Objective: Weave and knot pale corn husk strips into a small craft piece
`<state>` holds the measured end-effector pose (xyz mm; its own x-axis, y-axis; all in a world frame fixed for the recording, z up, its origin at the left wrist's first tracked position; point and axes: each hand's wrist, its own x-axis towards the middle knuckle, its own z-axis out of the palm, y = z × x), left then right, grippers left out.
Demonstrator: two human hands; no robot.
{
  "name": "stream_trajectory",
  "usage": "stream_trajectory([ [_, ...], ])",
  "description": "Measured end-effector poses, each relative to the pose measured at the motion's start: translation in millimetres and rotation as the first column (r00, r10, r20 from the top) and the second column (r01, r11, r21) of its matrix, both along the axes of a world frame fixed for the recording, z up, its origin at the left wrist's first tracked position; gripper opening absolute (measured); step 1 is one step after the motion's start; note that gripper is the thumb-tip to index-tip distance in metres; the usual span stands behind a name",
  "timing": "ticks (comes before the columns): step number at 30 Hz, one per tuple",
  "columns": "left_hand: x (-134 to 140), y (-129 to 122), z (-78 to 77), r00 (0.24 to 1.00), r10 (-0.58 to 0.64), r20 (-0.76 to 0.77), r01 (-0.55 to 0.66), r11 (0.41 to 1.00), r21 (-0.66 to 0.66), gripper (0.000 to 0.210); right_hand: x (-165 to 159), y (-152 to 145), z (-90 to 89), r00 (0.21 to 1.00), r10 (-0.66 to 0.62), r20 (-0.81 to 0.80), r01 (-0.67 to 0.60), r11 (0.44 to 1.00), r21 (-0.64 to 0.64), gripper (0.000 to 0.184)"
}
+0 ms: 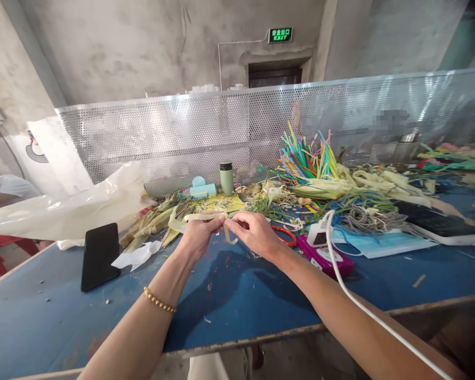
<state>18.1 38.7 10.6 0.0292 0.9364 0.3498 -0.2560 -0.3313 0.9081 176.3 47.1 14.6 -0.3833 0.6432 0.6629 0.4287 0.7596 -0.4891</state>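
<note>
Watching from afar through the head camera, I see a pale strip [202, 216] at the centre of the frame, above the blue table [237, 316]. My left hand [200, 235] pinches it between thumb and fingers, nearly closed; my right hand [255, 232] grips it just beside, fingertips together. A black phone [100, 257] lies at centre left, a green flask [226, 180] stands beyond the hands, and colourful strips [306, 158] fan out right of upper centre.

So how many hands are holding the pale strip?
2: the left hand and the right hand, side by side, fingertips on the pale strip. No other hand touches it.
</note>
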Motion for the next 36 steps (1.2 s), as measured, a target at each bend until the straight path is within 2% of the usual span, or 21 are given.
stream_trajectory([
  [6,-1,3,-6.0,0.993,0.028,-0.111,-0.023,0.999,0.047,0.02,-2,1,-3.3,1.0,0.001,-0.005,-0.001,0.999,-0.038,0.023],
  [14,-1,-3,3.1,0.994,-0.05,0.094,0.059,0.993,-0.104,0.024,-2,-4,1.8,1.0,0.01,-0.003,-0.01,1.0,-0.016,0.019],
  [20,-3,-4,6.6,0.992,-0.046,0.119,0.062,0.989,-0.135,0.025,-5,-7,1.4,1.0,-0.007,0.019,0.007,1.0,-0.006,0.018],
  [24,-4,-4,7.5,0.995,-0.038,0.096,0.049,0.992,-0.113,0.023,-1,-7,4.2,1.0,0.026,0.015,-0.027,0.998,0.056,0.023],
  [26,-3,-5,7.4,0.998,-0.023,0.06,0.028,0.997,-0.078,0.022,4,-4,7.8,0.999,-0.014,-0.049,0.019,0.993,0.113,0.029],
  [28,-2,-6,6.6,0.999,-0.027,0.017,0.028,0.998,-0.048,0.022,10,1,11.2,0.979,-0.121,-0.165,0.145,0.979,0.146,0.032],
  [30,0,-7,5.3,0.999,-0.043,-0.011,0.043,0.999,-0.031,0.021,15,8,12.8,0.975,-0.159,-0.156,0.182,0.972,0.145,0.034],
  [31,1,-7,4.6,0.999,-0.049,-0.022,0.049,0.998,-0.025,0.02,16,11,12.7,0.982,-0.143,-0.126,0.155,0.984,0.09,0.037],
  [33,3,-8,3.4,0.997,-0.056,-0.047,0.055,0.998,-0.013,0.019,16,13,11.4,0.995,-0.01,-0.097,-0.005,0.988,-0.152,0.041],
  [35,4,-8,2.8,0.996,-0.065,-0.066,0.064,0.998,-0.013,0.019,13,12,10.1,0.972,0.121,-0.201,-0.188,0.914,-0.361,0.037],
  [36,4,-8,2.7,0.995,-0.074,-0.066,0.072,0.997,-0.019,0.018,11,11,9.9,0.951,0.146,-0.273,-0.253,0.874,-0.414,0.035],
])
